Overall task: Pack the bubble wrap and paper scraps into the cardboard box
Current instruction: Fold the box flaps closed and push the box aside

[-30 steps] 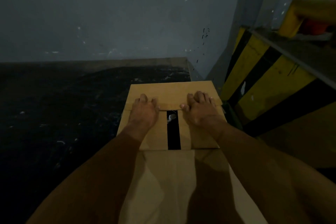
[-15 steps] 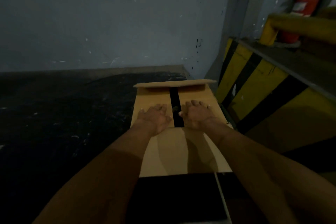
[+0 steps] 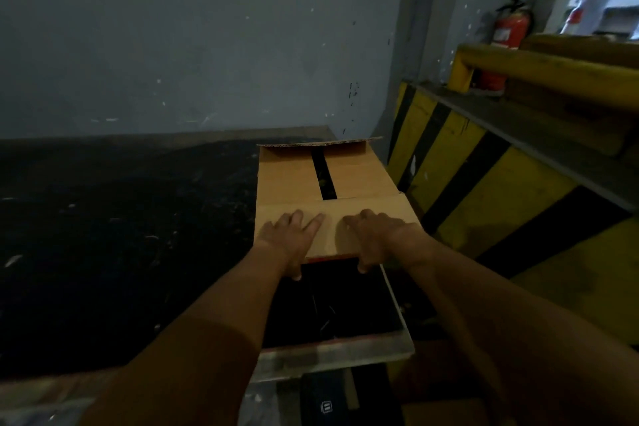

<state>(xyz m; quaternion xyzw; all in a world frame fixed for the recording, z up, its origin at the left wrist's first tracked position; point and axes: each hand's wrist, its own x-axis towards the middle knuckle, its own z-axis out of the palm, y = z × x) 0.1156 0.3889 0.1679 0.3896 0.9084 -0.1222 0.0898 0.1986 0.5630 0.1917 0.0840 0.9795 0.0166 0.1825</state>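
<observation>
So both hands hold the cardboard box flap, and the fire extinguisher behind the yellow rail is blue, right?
Not quite: the fire extinguisher is red, not blue, as the head view shows. The rest holds: the left hand and right hand both hold the cardboard box flap, and the extinguisher stands behind the yellow rail.
</observation>
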